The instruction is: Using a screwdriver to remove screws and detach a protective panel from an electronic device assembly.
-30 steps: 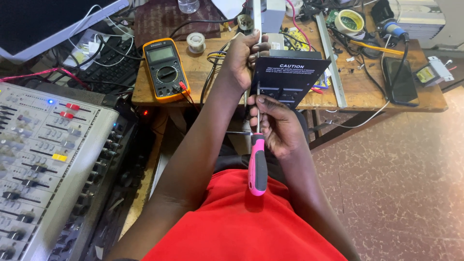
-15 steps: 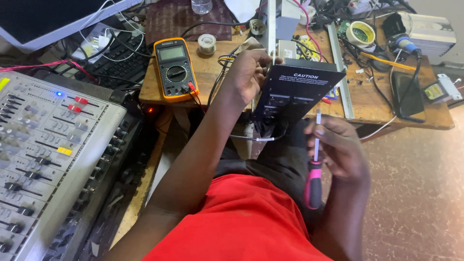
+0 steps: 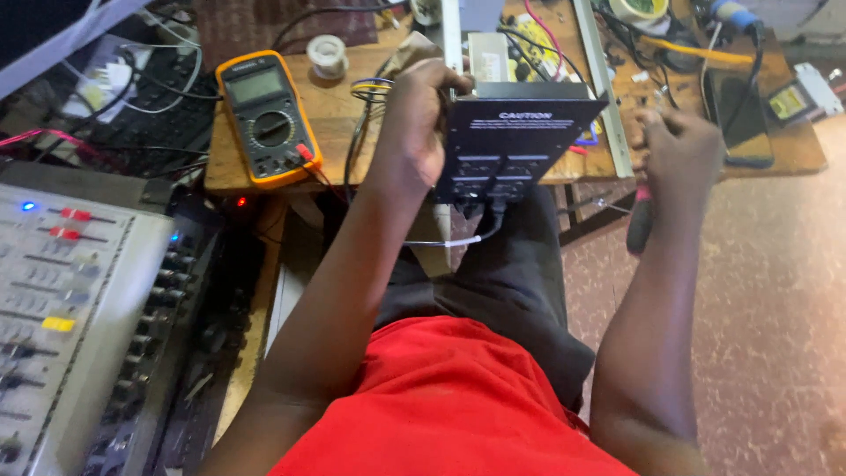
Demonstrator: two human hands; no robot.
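fabric comes first, nearest the camera: a red shirt and dark trousers on the seated person's lap, with a grey audio mixer close by on the left, its sliders and a small blue light showing.

above the lap the left hand grips the left edge of a black electronics module, fingers wrapped tight round it, holding it tilted up off the front edge of the wooden workbench. a cable hangs from its underside. the forearm rises steeply from the lap, wrist bent toward the panel.

the right hand is a closed fist, apart from the module and to its right, over the bench edge. it grasps a screwdriver with the dark handle pointing down below the fist; the tip is hidden, so where it points cannot be told. the right forearm runs nearly straight up from the elbow.

to handle this well, i judge the left hand should keep the module steady against the bench edge, and the right should bring the tool in square, clear of the hanging cable.

further back lie a yellow multimeter, a solder spool, a tape roll and tangled wires.
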